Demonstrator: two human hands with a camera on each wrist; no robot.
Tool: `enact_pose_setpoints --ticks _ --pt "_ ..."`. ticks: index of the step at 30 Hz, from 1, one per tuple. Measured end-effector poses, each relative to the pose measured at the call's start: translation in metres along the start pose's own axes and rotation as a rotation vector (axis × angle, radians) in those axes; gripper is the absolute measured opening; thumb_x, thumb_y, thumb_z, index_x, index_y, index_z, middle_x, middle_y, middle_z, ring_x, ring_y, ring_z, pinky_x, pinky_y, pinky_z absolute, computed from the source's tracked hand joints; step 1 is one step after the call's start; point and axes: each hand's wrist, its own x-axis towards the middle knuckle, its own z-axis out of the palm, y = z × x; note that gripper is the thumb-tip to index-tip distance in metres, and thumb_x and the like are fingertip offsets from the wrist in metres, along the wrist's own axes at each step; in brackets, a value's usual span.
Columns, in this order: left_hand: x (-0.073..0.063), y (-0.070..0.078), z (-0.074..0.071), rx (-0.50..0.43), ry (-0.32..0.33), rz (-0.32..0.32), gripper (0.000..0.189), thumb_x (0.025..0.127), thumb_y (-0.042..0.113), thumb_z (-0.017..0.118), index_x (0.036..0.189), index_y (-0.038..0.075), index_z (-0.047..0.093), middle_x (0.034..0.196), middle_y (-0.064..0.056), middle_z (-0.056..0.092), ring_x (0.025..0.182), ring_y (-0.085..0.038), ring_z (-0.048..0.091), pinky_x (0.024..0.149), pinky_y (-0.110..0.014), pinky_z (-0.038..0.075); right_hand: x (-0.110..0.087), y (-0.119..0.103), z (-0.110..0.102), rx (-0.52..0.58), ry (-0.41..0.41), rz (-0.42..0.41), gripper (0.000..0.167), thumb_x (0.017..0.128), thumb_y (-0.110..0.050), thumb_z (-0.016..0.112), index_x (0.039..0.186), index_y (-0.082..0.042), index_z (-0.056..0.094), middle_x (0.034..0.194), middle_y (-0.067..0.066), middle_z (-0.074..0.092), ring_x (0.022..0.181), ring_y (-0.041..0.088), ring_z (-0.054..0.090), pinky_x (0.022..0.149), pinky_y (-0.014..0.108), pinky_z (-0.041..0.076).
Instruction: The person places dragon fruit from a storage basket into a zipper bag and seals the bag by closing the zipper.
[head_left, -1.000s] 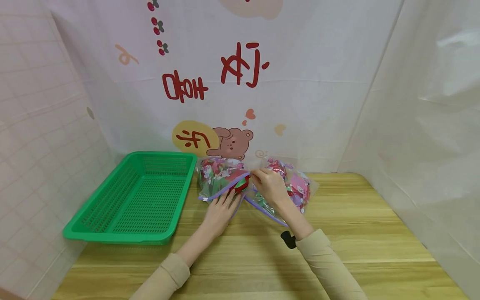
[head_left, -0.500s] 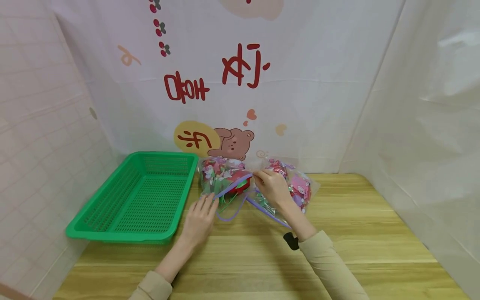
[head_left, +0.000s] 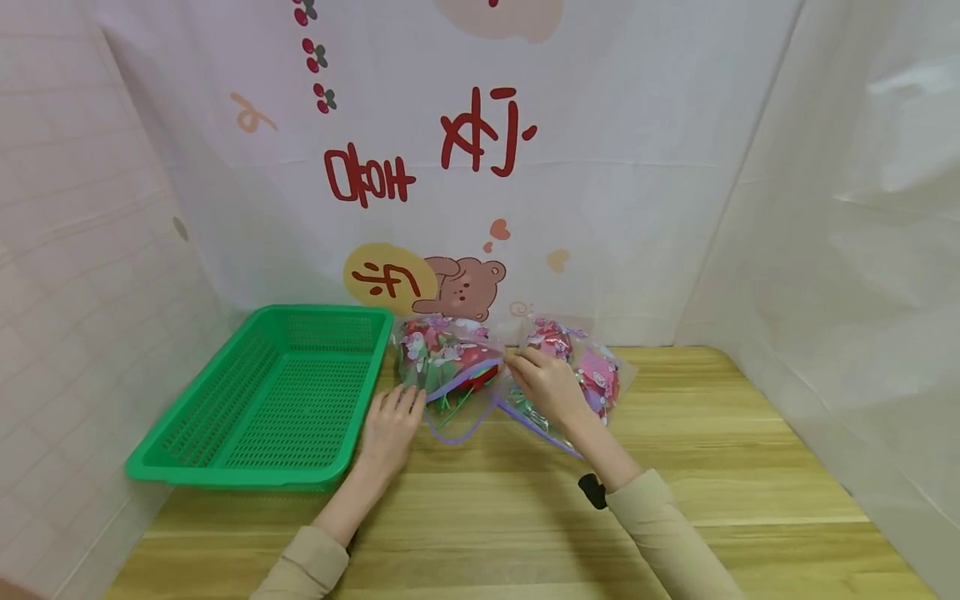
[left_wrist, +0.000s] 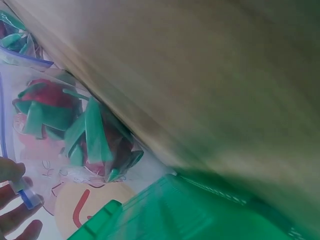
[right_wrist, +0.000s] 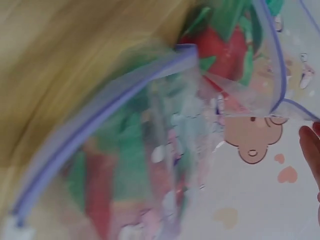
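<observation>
A clear zip bag [head_left: 442, 350] with a purple-edged mouth and printed cartoon figures lies at the back of the table. Red and green items [left_wrist: 92, 125] are inside; their kind is unclear through the plastic. My left hand [head_left: 392, 423] pinches the left corner of the mouth, by the zip slider [left_wrist: 27, 196]. At the opposite corner, my right hand [head_left: 549, 385] pinches the purple edge. The mouth gapes between the hands, one edge sagging toward me. A second zip bag [head_left: 600, 379], similarly filled, lies partly behind my right hand.
A green plastic basket [head_left: 352, 433] stands to the left, close beside my left hand. Behind the bags rises a printed white curtain [head_left: 600, 208]. Wooden tabletop [head_left: 480, 517] extends in front and to the right.
My left hand has moved left and toward me, from the middle of the bag's mouth to its left corner. The near edge now hangs in view. The right hand keeps its corner, slightly lower.
</observation>
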Motion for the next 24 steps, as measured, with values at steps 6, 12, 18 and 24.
enact_pose_setpoints --ticks 6,12,18,24 --pt "-0.003 -0.003 -0.002 -0.007 0.040 0.015 0.034 0.064 0.001 0.082 0.095 0.006 0.071 0.095 -0.010 0.073 0.091 -0.028 0.068 0.079 -0.040 0.055 -0.021 0.002 0.000 0.021 -0.168 -0.136 0.028 0.071 -0.011 0.081 0.098 -0.011 0.072 0.107 0.010 0.069 0.085 0.021 0.070 0.069 0.028 0.058" --pt "-0.007 -0.004 -0.002 -0.002 0.074 0.036 0.024 0.067 0.000 0.077 0.089 0.005 0.069 0.090 -0.010 0.073 0.085 -0.029 0.068 0.076 -0.040 0.054 -0.041 0.002 0.007 -0.128 -0.350 -0.245 0.046 0.065 -0.025 0.084 0.107 -0.013 0.069 0.113 0.005 0.069 0.096 0.022 0.068 0.076 0.030 0.058" --pt "-0.011 -0.005 -0.005 -0.002 0.104 0.047 0.027 0.064 0.000 0.080 0.088 0.003 0.068 0.089 -0.011 0.073 0.083 -0.028 0.069 0.071 -0.037 0.055 -0.047 0.005 0.007 -0.249 -0.305 -0.321 0.020 0.078 -0.007 0.071 0.098 -0.010 0.070 0.109 0.005 0.071 0.091 0.018 0.069 0.065 0.025 0.057" --pt "-0.014 -0.006 -0.010 0.013 0.189 0.069 0.011 0.077 -0.002 0.060 0.085 0.001 0.066 0.084 -0.012 0.073 0.076 -0.026 0.070 0.062 -0.035 0.055 -0.049 0.016 -0.002 -0.287 -0.236 -0.298 0.011 0.083 -0.005 0.062 0.089 -0.005 0.071 0.090 0.007 0.073 0.077 0.018 0.070 0.064 0.025 0.058"
